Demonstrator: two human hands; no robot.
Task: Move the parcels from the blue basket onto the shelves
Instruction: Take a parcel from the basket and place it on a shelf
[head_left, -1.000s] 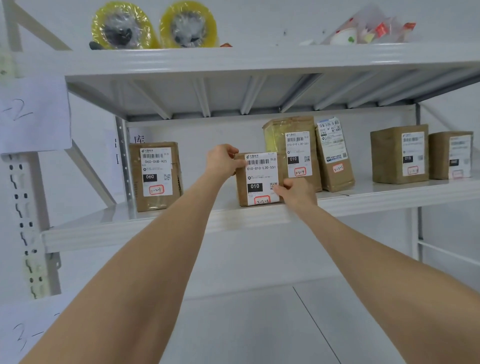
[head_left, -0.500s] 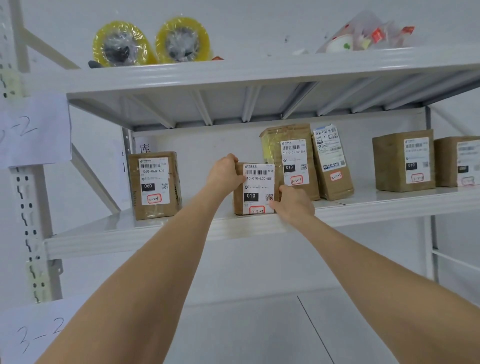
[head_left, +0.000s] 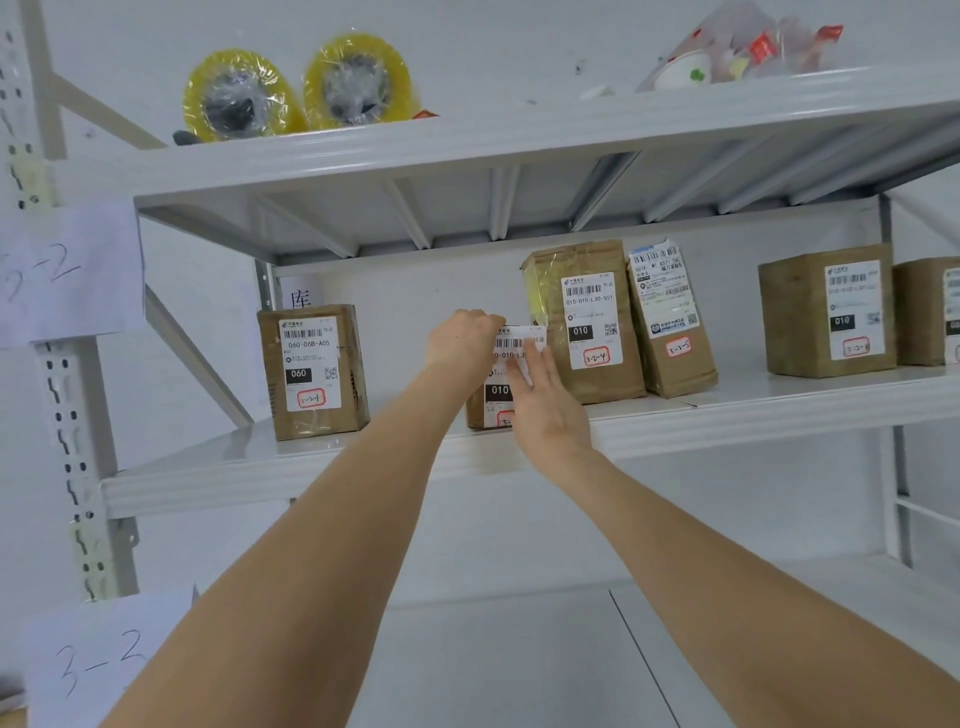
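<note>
Standing on the shelf (head_left: 311, 467), the small parcel (head_left: 496, 395) looks light and stiff, best held by 2 sides; left hand (head_left: 460, 345) grips its top corner, right hand (head_left: 545, 410) presses flat-fingered on its front.

Small parcel (head_left: 496, 397) on middle shelf (head_left: 779, 410), 060 parcel (head_left: 311, 371) at its nine o'clock, taller parcel (head_left: 589, 322) behind at two, tape rolls (head_left: 357, 83) on upper shelf (head_left: 519, 140).

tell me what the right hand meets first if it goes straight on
The small 010 parcel: the right hand lays straight fingers across its front, seemingly touching it, though depth is unclear.
</note>
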